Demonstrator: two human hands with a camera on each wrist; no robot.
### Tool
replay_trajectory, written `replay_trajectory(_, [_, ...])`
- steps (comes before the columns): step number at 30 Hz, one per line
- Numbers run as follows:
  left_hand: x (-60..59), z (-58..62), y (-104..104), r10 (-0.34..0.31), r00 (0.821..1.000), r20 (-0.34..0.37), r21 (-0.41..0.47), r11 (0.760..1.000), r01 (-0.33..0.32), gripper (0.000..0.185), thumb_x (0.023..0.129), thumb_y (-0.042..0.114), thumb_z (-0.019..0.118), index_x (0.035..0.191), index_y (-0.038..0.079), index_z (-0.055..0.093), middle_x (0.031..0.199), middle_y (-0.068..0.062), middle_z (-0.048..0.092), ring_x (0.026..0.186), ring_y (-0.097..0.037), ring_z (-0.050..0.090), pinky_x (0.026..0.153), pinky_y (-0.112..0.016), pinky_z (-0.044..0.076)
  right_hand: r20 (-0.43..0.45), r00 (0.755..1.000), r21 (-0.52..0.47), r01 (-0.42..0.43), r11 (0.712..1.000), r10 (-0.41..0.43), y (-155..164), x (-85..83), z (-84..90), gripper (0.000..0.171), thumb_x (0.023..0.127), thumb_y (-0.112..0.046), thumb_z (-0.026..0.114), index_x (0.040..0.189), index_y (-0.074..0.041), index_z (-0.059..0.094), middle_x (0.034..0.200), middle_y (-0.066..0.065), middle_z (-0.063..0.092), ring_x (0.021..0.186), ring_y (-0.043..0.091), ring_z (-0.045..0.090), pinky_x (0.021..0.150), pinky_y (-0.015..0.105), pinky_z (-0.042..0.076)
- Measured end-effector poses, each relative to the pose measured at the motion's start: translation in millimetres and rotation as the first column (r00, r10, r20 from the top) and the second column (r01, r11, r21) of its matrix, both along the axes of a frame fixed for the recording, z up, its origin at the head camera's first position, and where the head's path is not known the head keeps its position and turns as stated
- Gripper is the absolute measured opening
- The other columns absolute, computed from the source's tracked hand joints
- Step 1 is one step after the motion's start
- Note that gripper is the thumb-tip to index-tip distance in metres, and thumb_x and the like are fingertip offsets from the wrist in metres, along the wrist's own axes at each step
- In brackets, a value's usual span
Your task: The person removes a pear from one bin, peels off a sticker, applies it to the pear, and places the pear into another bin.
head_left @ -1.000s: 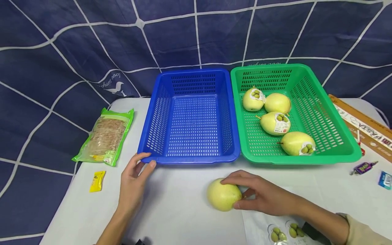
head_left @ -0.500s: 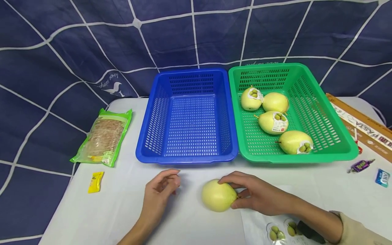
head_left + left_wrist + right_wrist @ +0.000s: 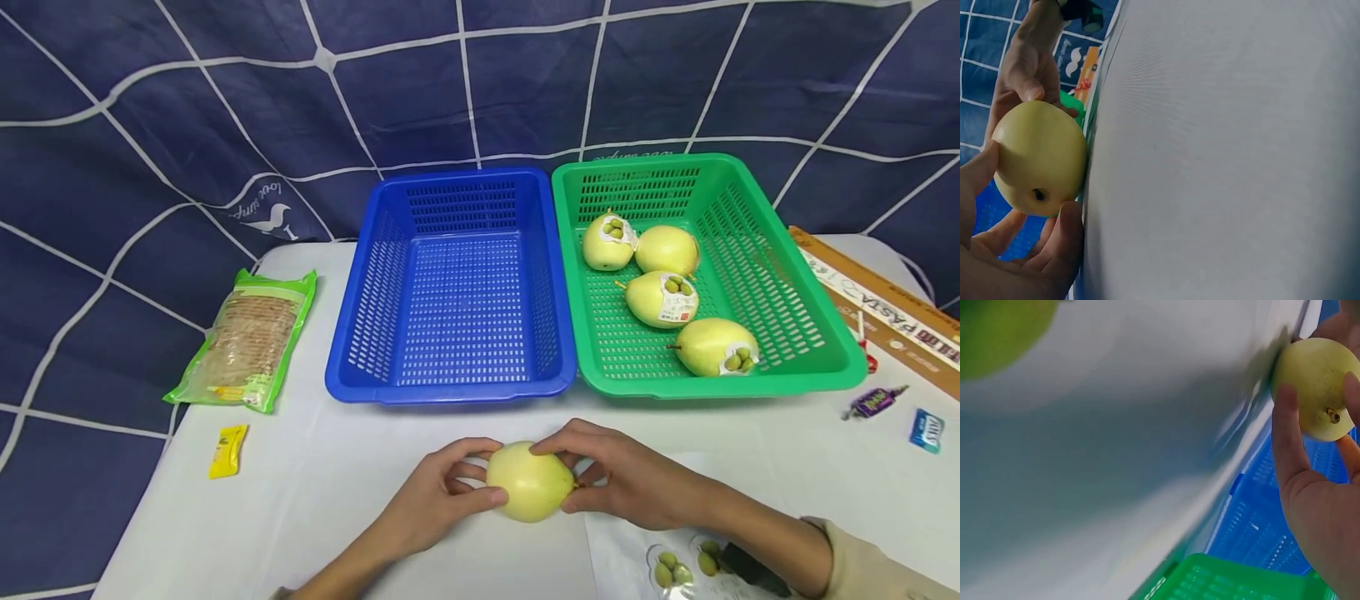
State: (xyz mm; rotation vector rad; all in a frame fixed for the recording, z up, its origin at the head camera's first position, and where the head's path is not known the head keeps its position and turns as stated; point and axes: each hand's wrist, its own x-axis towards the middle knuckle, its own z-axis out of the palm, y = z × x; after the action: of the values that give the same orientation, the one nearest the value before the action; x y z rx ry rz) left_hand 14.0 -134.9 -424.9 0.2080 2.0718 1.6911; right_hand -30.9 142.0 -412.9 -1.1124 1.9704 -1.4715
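A yellow pear (image 3: 529, 482) lies on its side on the white bench (image 3: 337, 508) in front of the blue basket (image 3: 450, 287), gripped between both hands, left hand (image 3: 438, 496) curled on its left end, right hand (image 3: 626, 479) at its stem end.

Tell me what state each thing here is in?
Pear on the table: held by both hands, no sticker visible.
Left hand: gripping that pear.
Right hand: gripping that pear.
Blue basket: empty.
Green basket: holds four pears.
Cracker pack: sealed, lying flat.
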Motion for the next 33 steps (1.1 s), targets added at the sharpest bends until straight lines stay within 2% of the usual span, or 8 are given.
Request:
replay_trajectory(6, [-1.4,-3.4,-1.1,-0.050,0.999,0.009,-0.005,0.999,0.050,0.050,0.093,0.026,0.072,0.138,0.011,0.055,0.121,-0.010,0.064,0.098,-0.020,0.066,0.080,-0.029,0.055,-0.021,1.000,0.004,-0.016,1.000,0.016,3.9,1.4,0.1,0.052,0.090,-0.007,0.072,0.137,-0.012,0.053,0.120,0.003,0.059,0.101,0.014,0.060,0.078,0.029,0.057])
replay_trajectory(11, [-3.1,-6.9,-2.2,-0.081,0.997,-0.006,0.014,0.997,0.081,0.051,0.093,0.024,0.072,0.139,0.009,0.056,0.118,-0.009,0.068,0.100,-0.017,0.067,0.080,-0.029,0.056,-0.148,0.989,-0.017,0.000,1.000,-0.002,11.4,0.9,3.7,0.051,0.088,-0.003,0.073,0.135,-0.012,0.055,0.119,0.001,0.062,0.098,0.014,0.062,0.076,0.028,0.057])
replay_trajectory(16, [-6.5,-8.8,-3.1,-0.070,0.997,0.027,0.109,0.992,0.067,0.050,0.091,0.016,0.073,0.137,0.004,0.057,0.123,-0.014,0.065,0.102,-0.024,0.067,0.082,-0.028,0.055,-0.210,0.977,-0.042,0.037,0.998,-0.045,30.8,-4.2,10.2,0.048,0.087,-0.002,0.074,0.130,-0.015,0.059,0.113,0.000,0.063,0.089,0.015,0.062,0.069,0.026,0.056])
replay_trajectory(19, [-8.0,-8.4,-3.8,-0.063,0.996,0.065,0.151,0.987,0.053,0.050,0.091,0.014,0.073,0.137,0.003,0.057,0.125,-0.016,0.063,0.103,-0.027,0.066,0.083,-0.028,0.054,-0.208,0.976,0.008,0.072,0.997,-0.069,49.2,-5.9,11.7,0.048,0.086,-0.002,0.076,0.129,-0.018,0.060,0.110,-0.002,0.062,0.090,0.014,0.060,0.068,0.026,0.055])
replay_trajectory(24, [-8.4,-5.9,-5.7,-0.069,0.993,0.099,0.149,0.987,0.054,0.051,0.091,0.015,0.073,0.138,0.004,0.056,0.124,-0.015,0.064,0.105,-0.027,0.066,0.085,-0.028,0.054,-0.152,0.983,0.136,0.119,0.984,-0.098,86.5,-0.9,4.3,0.043,0.085,-0.008,0.078,0.124,-0.018,0.062,0.105,-0.005,0.060,0.086,0.011,0.059,0.067,0.025,0.053])
replay_trajectory(28, [-9.1,-5.3,-5.0,-0.055,0.993,0.101,0.122,0.992,0.043,0.051,0.090,0.015,0.074,0.137,0.005,0.057,0.124,-0.015,0.064,0.103,-0.026,0.066,0.084,-0.027,0.054,-0.066,0.994,0.193,0.098,0.976,-0.087,110.8,8.4,-4.2,0.039,0.086,-0.012,0.077,0.121,-0.018,0.062,0.099,-0.007,0.058,0.080,0.008,0.058,0.062,0.023,0.051])
replay_trajectory(33, [-10.6,-5.3,-3.7,-0.046,0.993,0.113,0.110,0.993,0.033,0.051,0.090,0.016,0.074,0.137,0.006,0.057,0.127,-0.014,0.063,0.103,-0.025,0.066,0.084,-0.027,0.053,0.027,0.998,0.186,0.043,0.982,-0.049,117.2,21.9,-13.3,0.038,0.087,-0.013,0.077,0.121,-0.018,0.062,0.097,-0.007,0.055,0.076,0.007,0.055,0.058,0.021,0.048])
